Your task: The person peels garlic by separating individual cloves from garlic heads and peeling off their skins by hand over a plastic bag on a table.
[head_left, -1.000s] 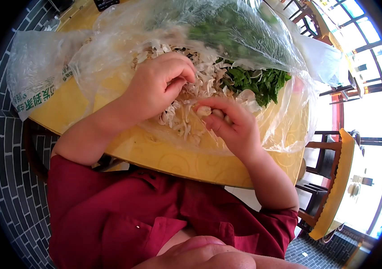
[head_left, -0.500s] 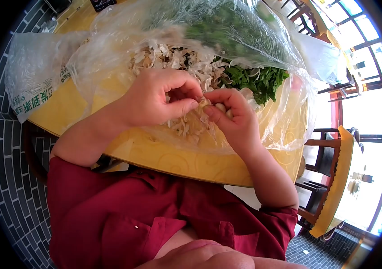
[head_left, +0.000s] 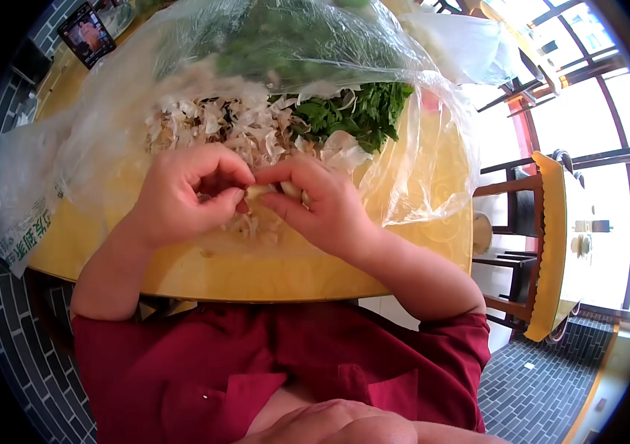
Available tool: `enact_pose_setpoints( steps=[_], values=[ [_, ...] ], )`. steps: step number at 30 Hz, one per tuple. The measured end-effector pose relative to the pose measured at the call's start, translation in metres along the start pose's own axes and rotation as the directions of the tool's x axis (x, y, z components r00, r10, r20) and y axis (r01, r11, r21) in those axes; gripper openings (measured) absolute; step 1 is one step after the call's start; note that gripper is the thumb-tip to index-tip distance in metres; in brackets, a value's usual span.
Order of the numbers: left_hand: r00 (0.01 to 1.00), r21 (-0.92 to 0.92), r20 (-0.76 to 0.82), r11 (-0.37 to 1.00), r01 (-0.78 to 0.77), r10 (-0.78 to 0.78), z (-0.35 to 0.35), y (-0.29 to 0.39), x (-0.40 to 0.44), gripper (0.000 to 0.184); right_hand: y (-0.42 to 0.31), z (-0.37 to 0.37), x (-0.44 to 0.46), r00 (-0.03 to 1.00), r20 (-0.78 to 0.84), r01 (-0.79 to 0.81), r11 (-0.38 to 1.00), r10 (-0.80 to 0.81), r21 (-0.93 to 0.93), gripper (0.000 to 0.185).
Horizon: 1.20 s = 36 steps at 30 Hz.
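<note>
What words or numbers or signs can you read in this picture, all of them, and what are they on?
"发到家": big green print on the clear plastic bag at the left.
The rest of that green print: too small and blurred to read.
Phone screen: it shows a picture; any writing is too small to read.

Glossy plastic sheet (head_left: pixel 285 55), papery garlic skins (head_left: pixel 237 129)
We see smooth cloves (head_left: pixel 257 191), a smooth, faintly shiny tabletop (head_left: pixel 315 283) and a matt cloth shirt (head_left: pixel 274 337).
</note>
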<state>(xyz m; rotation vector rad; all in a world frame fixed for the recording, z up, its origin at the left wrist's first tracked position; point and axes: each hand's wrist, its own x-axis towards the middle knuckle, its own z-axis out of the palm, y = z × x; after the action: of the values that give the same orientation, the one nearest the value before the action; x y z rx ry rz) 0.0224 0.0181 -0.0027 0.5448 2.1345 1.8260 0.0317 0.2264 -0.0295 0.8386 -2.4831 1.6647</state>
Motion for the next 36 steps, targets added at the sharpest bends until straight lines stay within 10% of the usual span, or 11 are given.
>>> enact_pose_setpoints(
  steps=[11, 36],
  values=[
    [0.962, 0.3, 0.032, 0.915, -0.268, 0.272, -0.001, -0.002, 0.001, 0.016, -0.005, 0.01, -0.006, 0.999, -0.03, -0.037, 0.994, 0.04, 0.102, 0.022],
    [0.992, 0.159, 0.113, 0.984, -0.077, 0.06, -0.01, 0.002, 0.002, 0.006, -0.006, 0.004, -0.004, 0.991, -0.039, -0.125, 0.987, 0.129, 0.099, 0.02]
  ],
)
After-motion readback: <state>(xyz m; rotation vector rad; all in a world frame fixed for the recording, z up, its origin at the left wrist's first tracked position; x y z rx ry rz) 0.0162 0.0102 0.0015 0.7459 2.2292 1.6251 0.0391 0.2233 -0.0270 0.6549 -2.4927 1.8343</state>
